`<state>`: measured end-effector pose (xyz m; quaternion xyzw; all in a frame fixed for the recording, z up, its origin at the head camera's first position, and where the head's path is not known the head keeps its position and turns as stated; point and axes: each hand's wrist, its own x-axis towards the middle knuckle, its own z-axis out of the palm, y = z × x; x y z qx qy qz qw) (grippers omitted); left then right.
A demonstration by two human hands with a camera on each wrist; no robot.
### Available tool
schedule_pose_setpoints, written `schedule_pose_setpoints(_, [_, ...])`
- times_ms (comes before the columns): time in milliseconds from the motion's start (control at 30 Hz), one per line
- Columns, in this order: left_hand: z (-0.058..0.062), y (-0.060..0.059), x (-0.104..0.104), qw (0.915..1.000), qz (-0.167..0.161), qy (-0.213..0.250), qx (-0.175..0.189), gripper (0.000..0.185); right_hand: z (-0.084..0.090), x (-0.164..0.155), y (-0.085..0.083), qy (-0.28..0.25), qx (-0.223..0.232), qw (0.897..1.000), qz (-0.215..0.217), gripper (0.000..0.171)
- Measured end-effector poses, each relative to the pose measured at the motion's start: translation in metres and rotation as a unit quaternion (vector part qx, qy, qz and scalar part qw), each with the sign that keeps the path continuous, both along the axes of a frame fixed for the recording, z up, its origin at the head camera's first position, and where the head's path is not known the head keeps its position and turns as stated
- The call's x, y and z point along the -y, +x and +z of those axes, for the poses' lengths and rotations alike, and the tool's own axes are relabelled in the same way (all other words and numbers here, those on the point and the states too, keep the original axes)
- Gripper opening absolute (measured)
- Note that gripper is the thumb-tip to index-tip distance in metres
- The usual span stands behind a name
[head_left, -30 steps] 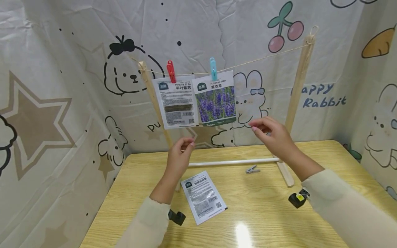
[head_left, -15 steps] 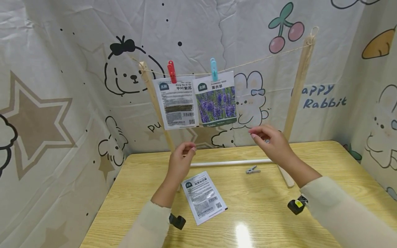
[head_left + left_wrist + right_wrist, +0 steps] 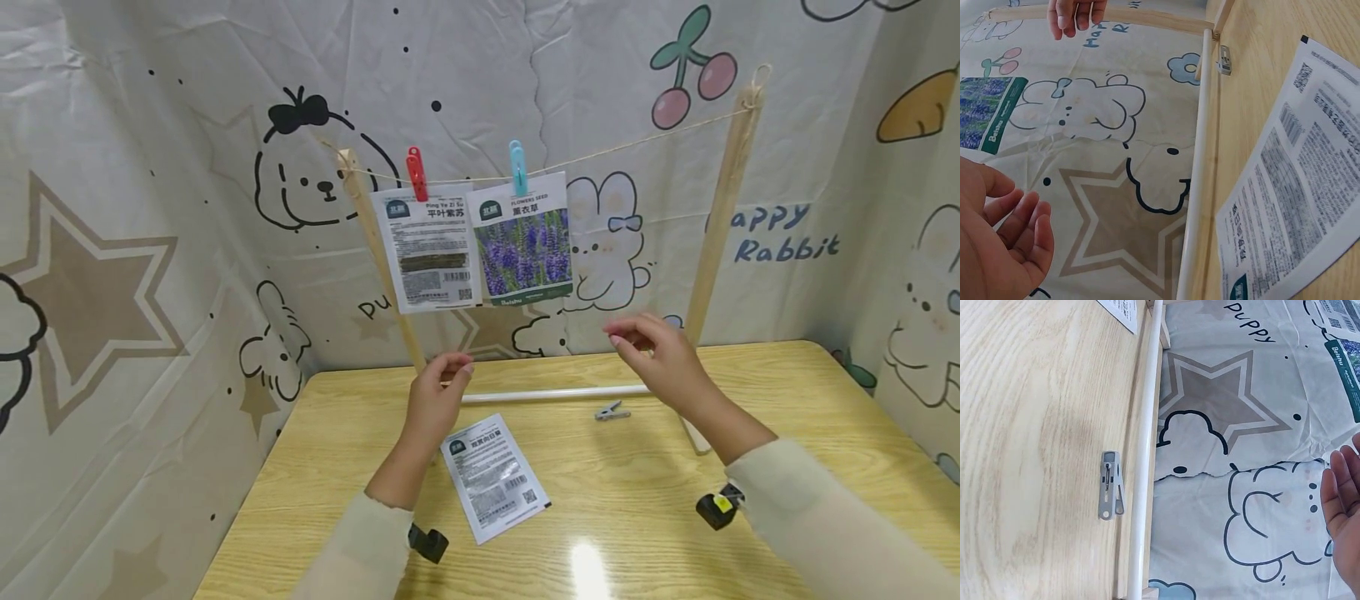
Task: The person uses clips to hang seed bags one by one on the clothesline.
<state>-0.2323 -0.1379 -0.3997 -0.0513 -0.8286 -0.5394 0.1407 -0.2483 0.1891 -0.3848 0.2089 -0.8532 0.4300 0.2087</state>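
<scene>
Two seed packets hang from a string (image 3: 630, 153) in the head view. A red clothespin (image 3: 416, 173) holds the left packet (image 3: 429, 250), its printed back facing me; a blue clothespin (image 3: 517, 168) holds the lavender packet (image 3: 525, 246). My left hand (image 3: 438, 396) hovers below the left packet, fingers loosely bent, holding nothing. To the right, lower than the lavender packet, my right hand (image 3: 660, 354) is in the air, relaxed and without anything in it. A third seed packet (image 3: 497, 479) lies on the table, and a grey clothespin (image 3: 612, 411) lies farther back to its right.
Wooden posts stand on the left (image 3: 367, 225) and right (image 3: 722, 208), carrying the string. A white rod (image 3: 555, 393) runs low between them across the wooden table (image 3: 622, 533). A printed cloth (image 3: 465, 75) hangs behind.
Both hands have sunk slightly, away from the hanging packets. The packets, clothespins and stand have stayed where they were.
</scene>
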Motion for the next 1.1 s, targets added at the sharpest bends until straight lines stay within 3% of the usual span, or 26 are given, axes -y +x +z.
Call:
schedule_pose_setpoints(867, [-0.03,0.005,0.006,0.999,-0.009,-0.03,0.033,0.018,-0.042,-0.003,0.003,0.023,0.051,0.998,0.004,0.019])
schedule_pose_setpoints(1100, [-0.039,0.008,0.007,0.9981,-0.012,-0.031,0.051,0.021,-0.053,-0.003,0.005,0.02,0.084,0.996,0.014,0.021])
